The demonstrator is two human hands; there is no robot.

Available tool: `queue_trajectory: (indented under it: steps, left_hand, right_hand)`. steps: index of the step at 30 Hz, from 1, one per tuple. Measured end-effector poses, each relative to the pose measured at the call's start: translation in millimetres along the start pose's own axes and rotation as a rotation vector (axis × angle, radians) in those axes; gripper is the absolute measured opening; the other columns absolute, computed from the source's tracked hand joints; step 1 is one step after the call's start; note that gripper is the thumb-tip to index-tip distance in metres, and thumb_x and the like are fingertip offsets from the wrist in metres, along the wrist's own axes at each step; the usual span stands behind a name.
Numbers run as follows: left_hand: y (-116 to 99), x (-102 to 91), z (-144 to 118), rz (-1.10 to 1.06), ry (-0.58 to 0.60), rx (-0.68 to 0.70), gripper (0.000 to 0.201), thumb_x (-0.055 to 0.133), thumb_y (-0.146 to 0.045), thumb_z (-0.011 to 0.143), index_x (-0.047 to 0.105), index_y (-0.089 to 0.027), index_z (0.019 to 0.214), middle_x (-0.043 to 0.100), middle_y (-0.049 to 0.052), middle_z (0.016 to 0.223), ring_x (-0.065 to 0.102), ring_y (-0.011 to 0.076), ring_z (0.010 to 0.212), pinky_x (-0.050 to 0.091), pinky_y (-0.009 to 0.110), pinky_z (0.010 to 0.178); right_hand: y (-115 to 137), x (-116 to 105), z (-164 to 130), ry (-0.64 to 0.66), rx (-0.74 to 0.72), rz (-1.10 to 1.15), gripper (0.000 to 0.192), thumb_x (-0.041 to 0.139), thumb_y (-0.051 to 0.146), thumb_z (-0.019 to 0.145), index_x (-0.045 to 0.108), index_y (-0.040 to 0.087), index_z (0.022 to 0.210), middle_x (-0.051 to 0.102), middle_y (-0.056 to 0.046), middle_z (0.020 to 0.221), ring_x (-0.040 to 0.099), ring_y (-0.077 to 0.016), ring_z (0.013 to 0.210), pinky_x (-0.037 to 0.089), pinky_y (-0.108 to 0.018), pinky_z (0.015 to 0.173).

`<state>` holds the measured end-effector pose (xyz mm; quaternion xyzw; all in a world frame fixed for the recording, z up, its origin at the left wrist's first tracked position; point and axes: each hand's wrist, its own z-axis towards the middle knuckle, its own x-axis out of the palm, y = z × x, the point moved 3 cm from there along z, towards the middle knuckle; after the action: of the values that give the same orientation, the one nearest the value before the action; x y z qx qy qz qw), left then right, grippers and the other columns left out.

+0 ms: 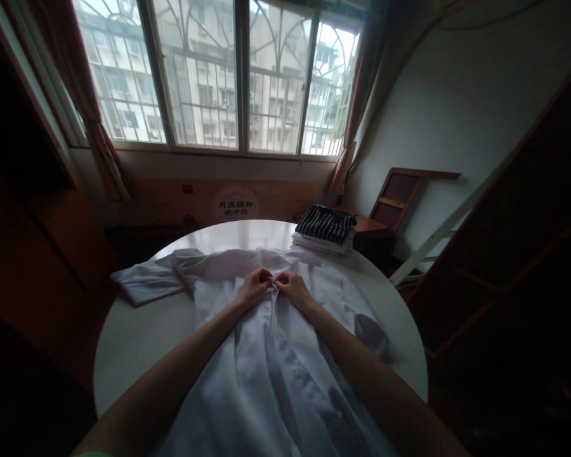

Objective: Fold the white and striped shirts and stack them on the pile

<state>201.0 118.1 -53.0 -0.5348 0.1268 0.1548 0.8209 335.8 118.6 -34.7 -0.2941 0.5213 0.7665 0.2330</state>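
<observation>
A white long-sleeved shirt (pixel 254 362) lies spread over the round white table (pixel 124 349), its lower part reaching down toward me. One sleeve (pixel 147 279) stretches out to the left. My left hand (pixel 257 284) pinches the cloth at the front opening, near the upper middle of the shirt. Close beside it, my right hand (pixel 291 285) pinches the opposite edge, and the fingertips of both hands almost meet. Any button between the fingers is too small to make out.
A folded stack with a black striped garment (pixel 326 222) on top of white cloth (pixel 321 242) sits at the table's far right edge. Behind it stand a wooden chair (pixel 400 193) and a pale slanted frame (pixel 438 238). Barred windows (pixel 200 82) and curtains (pixel 99 143) lie beyond.
</observation>
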Motion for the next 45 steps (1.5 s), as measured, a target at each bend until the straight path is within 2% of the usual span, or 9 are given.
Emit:
queue_trajectory:
  steps: [14, 19, 32, 39, 45]
  left_hand:
    - [-8, -2.5, -2, 0.017, -0.014, 0.001, 0.003, 0.056, -0.013, 0.062, 0.057, -0.014, 0.063, 0.058, -0.002, 0.06, 0.051, 0.0098, 0.058, 0.04, 0.021, 0.057]
    - [-8, -1.7, -3, 0.016, 0.011, 0.002, 0.003, 0.054, -0.013, 0.062, 0.057, -0.014, 0.063, 0.056, -0.002, 0.06, 0.049, 0.0094, 0.058, 0.039, 0.02, 0.057]
    - [-9, -2.7, -3, 0.097, -0.025, -0.004, 0.001, 0.055, -0.013, 0.061, 0.055, -0.014, 0.062, 0.054, -0.002, 0.058, 0.048, 0.0092, 0.056, 0.037, 0.021, 0.056]
    - [-14, 0.5, -3, 0.159, 0.01, -0.03, 0.004, 0.052, -0.015, 0.064, 0.053, -0.015, 0.06, 0.051, -0.004, 0.056, 0.045, 0.0084, 0.054, 0.034, 0.019, 0.052]
    - [-20, 1.1, -5, 0.254, 0.004, -0.061, 0.018, 0.053, -0.026, 0.068, 0.048, -0.016, 0.055, 0.046, -0.005, 0.05, 0.04, 0.0076, 0.05, 0.028, 0.019, 0.048]
  right_hand:
    - [0, 3, -1, 0.027, -0.049, -0.109, 0.009, 0.053, 0.016, 0.075, 0.061, 0.014, 0.078, 0.065, -0.006, 0.076, 0.059, -0.0151, 0.071, 0.041, -0.024, 0.066]
    - [-2, 5, -2, 0.004, -0.059, -0.113, 0.008, 0.052, 0.017, 0.076, 0.06, 0.015, 0.075, 0.065, -0.005, 0.076, 0.059, -0.0148, 0.071, 0.041, -0.024, 0.067]
    - [-1, 5, -3, -0.017, -0.08, -0.119, 0.007, 0.053, 0.017, 0.076, 0.06, 0.014, 0.075, 0.064, -0.005, 0.074, 0.058, -0.0134, 0.069, 0.041, -0.024, 0.067]
    - [-1, 7, -4, -0.019, -0.075, -0.152, 0.007, 0.05, 0.016, 0.078, 0.056, 0.015, 0.078, 0.063, -0.005, 0.077, 0.057, -0.0138, 0.073, 0.04, -0.024, 0.069]
    - [2, 7, -6, -0.026, -0.095, -0.182, 0.007, 0.048, 0.014, 0.079, 0.055, 0.015, 0.08, 0.062, -0.006, 0.079, 0.057, -0.0149, 0.075, 0.04, -0.025, 0.07]
